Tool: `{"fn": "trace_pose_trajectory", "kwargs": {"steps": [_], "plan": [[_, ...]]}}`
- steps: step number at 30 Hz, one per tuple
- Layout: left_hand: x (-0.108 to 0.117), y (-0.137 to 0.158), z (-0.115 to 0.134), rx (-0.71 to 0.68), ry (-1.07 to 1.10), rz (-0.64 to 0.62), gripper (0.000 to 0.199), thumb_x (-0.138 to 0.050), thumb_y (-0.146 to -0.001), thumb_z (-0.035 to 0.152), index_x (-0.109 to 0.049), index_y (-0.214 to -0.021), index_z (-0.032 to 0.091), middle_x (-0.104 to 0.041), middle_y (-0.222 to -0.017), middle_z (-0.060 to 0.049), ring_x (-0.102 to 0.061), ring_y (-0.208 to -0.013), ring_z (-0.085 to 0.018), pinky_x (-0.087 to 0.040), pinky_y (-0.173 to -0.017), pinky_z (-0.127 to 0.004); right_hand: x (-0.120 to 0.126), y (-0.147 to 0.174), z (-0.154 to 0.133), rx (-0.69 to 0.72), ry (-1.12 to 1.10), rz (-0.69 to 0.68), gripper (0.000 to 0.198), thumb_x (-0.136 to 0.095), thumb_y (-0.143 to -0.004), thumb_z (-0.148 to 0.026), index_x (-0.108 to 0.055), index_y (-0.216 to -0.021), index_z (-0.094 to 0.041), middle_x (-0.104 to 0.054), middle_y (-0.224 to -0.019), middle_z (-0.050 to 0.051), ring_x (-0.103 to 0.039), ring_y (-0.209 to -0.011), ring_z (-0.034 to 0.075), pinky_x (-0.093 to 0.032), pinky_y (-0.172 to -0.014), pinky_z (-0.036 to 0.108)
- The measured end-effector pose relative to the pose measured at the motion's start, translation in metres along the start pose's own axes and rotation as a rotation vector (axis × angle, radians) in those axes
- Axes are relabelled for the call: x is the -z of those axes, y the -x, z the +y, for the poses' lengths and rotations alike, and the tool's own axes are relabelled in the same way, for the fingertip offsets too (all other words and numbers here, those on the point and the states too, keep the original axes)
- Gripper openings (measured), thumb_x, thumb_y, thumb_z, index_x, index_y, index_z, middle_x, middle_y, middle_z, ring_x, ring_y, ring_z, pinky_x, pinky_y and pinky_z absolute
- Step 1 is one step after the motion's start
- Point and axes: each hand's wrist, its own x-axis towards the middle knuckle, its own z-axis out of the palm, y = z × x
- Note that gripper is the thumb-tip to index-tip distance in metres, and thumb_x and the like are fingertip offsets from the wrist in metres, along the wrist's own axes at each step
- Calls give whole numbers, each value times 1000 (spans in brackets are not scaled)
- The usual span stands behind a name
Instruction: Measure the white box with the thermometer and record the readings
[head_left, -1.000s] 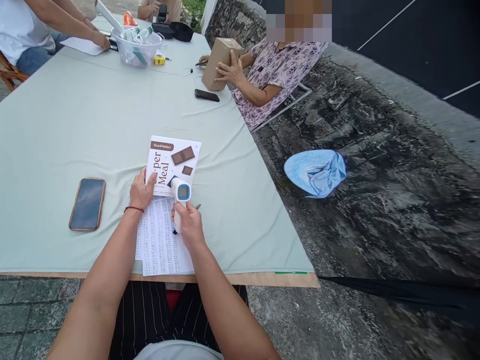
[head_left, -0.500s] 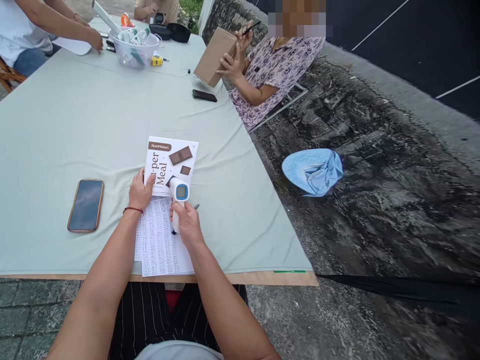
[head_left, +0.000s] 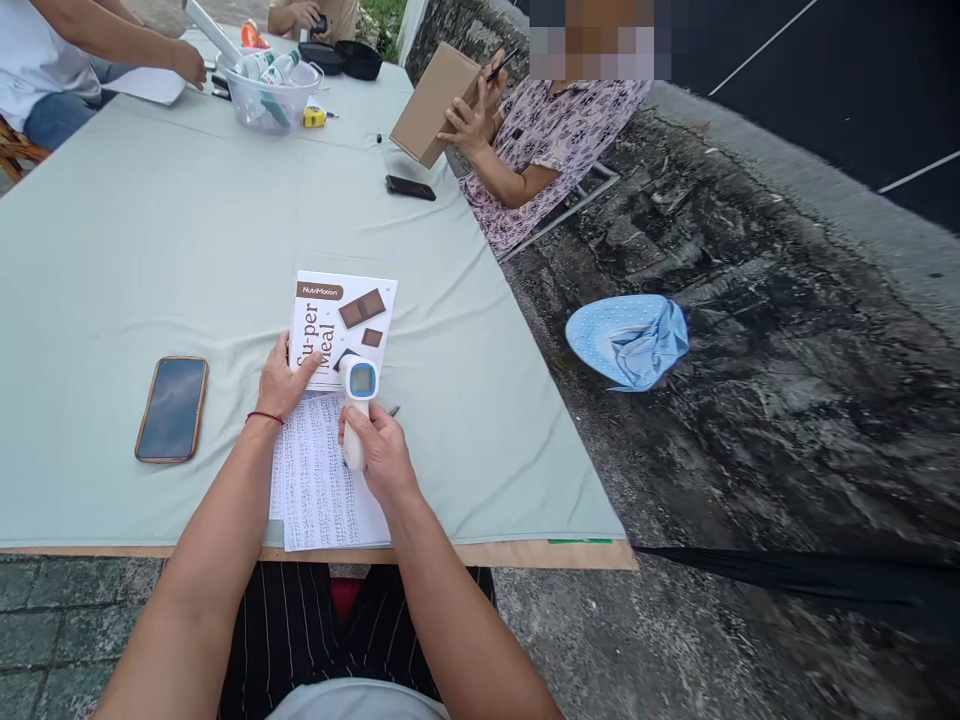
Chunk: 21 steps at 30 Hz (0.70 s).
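Note:
My left hand (head_left: 285, 378) grips the lower left edge of a white box (head_left: 352, 320) printed with brown chocolate pieces and the words "NutriMotion" and "Su-per Meal". Its thumb lies across the printed front. In my right hand (head_left: 381, 445) is a white infrared thermometer (head_left: 358, 400) with a blue-framed screen, held by its handle. The thermometer's head overlaps the box's lower right corner from my viewpoint; whether they touch I cannot tell. Below the box lie sheets of paper (head_left: 315, 490) covered in small writing. A pen (head_left: 394, 411) is partly hidden behind my right hand.
A smartphone (head_left: 172, 410) lies left on the cloth-covered table (head_left: 187, 250). Farther off are a clear plastic basket (head_left: 271, 108) of bottles, a yellow tape measure (head_left: 314, 117) and a black phone (head_left: 410, 188). Someone holds a cardboard box (head_left: 435, 105). A blue hat (head_left: 626, 340) rests on the ground.
My left thumb has shifted slightly right across the box's front, uncovering more of the lettering. The thermometer stays in my right hand, slightly turned. The view has moved very little.

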Motion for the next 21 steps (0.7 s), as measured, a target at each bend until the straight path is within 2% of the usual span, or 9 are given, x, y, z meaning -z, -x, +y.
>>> {"fn": "trace_pose_trajectory", "kwargs": {"steps": [5, 8, 12, 16, 21], "plan": [[-7, -2, -11, -7, 20, 51, 52, -60, -87, 54, -57, -127, 21, -68, -122, -10, -63, -114, -28, -50, -97, -44, 13, 25, -15, 53, -29, 82, 37, -75, -68, -51, -59, -81, -20, -58, -70, -2, -49, -60, 12, -43, -57, 27], [-9, -6, -20, -5, 116, 117, 63, -64, -84, 56, -52, -135, 21, -64, -130, -11, -59, -122, -28, -47, -105, -44, 27, 38, -20, 87, -8, 110, 33, -74, -72, -49, -60, -78, -20, -57, -69, -2, -48, -61, 12, -41, -58, 27], [-3, -14, -31, -48, 234, 236, 80, -68, -80, 60, -41, -144, 21, -58, -136, -13, -56, -125, -27, -43, -111, -44, 42, 49, -25, 102, -8, 132, 31, -74, -74, -48, -60, -75, -20, -56, -66, -1, -47, -62, 13, -40, -58, 27], [5, -19, -39, -98, 236, 350, 94, -70, -77, 62, -27, -150, 22, -51, -139, -14, -55, -126, -26, -44, -110, -43, 48, 52, -30, 126, -39, 167, 32, -75, -71, -48, -62, -75, -20, -57, -67, 0, -48, -63, 13, -41, -59, 28], [7, -22, -46, -164, 226, 325, 94, -69, -79, 61, -21, -151, 24, -45, -144, -15, -49, -132, -26, -42, -113, -43, 50, 50, -32, 155, -41, 191, 33, -75, -70, -49, -61, -74, -20, -58, -68, 0, -49, -63, 13, -41, -59, 28]]}}
